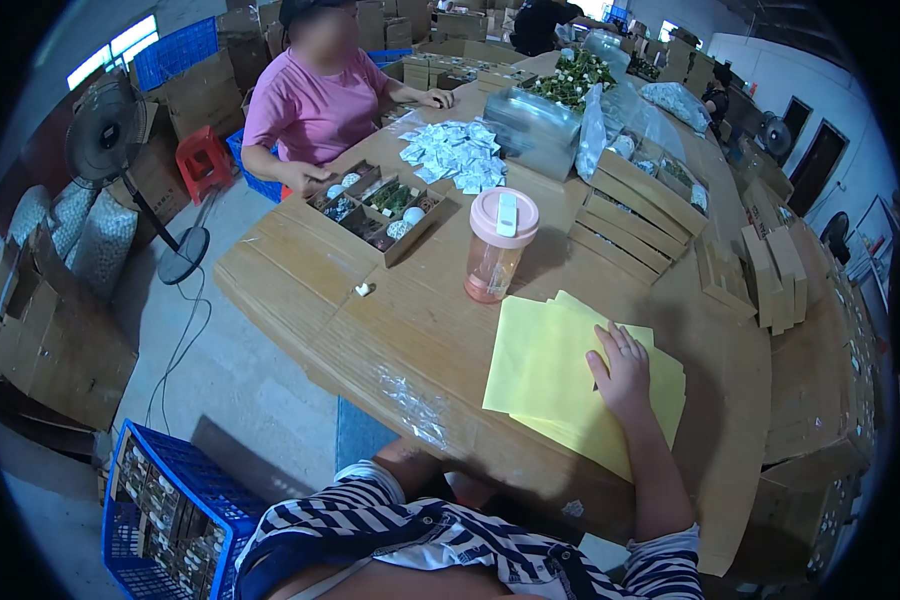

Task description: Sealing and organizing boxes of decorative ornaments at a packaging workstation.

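Note:
My right hand (622,372) lies palm down on several loosely stacked yellow sheets (540,350), fingers stretched out over their right part. The sheets are fanned unevenly on the cardboard-covered table (370,350). Just beyond them stands a pink tumbler (492,262) with a lidded top. Of my left arm (410,468), only a piece past the striped sleeve shows at the table's near edge; the left hand itself is hidden.
Across the table, a person in pink (310,105) reaches to a divided cardboard box (385,215) with small items. White packets (457,155) lie piled behind it. Narrow cartons (630,225) stand right. A blue crate (160,510) and a fan (110,140) are on the left.

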Tool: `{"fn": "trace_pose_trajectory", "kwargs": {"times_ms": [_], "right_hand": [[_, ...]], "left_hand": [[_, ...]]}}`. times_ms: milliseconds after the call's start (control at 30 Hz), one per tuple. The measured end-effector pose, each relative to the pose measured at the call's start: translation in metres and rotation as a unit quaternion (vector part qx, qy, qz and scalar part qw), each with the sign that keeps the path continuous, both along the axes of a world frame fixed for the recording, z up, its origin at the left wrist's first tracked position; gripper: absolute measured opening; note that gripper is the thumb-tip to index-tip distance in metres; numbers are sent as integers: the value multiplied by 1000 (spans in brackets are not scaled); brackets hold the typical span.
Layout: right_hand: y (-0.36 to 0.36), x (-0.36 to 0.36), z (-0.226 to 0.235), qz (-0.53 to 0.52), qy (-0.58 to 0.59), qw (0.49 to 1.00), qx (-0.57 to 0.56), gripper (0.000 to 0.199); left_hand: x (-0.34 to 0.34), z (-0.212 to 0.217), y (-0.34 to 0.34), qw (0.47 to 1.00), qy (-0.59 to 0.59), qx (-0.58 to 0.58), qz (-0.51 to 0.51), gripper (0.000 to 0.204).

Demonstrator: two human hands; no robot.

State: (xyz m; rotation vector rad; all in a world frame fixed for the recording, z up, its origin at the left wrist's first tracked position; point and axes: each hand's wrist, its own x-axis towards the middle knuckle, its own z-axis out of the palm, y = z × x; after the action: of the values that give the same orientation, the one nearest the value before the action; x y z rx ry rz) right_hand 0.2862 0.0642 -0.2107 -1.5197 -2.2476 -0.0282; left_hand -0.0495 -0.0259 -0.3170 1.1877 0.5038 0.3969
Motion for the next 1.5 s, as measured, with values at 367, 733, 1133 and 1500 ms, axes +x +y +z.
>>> {"fn": "trace_pose_trajectory", "kwargs": {"times_ms": [367,733,1133,1500], "right_hand": [[1,1,-3,5,9,1000,-4,50],[3,2,-8,0,2,1000,-2,50],[5,-2,-11,-29,-41,999,4,50],[1,0,-3,-19,-16,999,-25,52]], "left_hand": [[-22,21,-42,992,10,78,-98,44],[-50,93,-65,975,25,126,-183,43],[-276,130,241,638,544,339,426,133],[-272,147,232,762,383,147,502,116]]}}
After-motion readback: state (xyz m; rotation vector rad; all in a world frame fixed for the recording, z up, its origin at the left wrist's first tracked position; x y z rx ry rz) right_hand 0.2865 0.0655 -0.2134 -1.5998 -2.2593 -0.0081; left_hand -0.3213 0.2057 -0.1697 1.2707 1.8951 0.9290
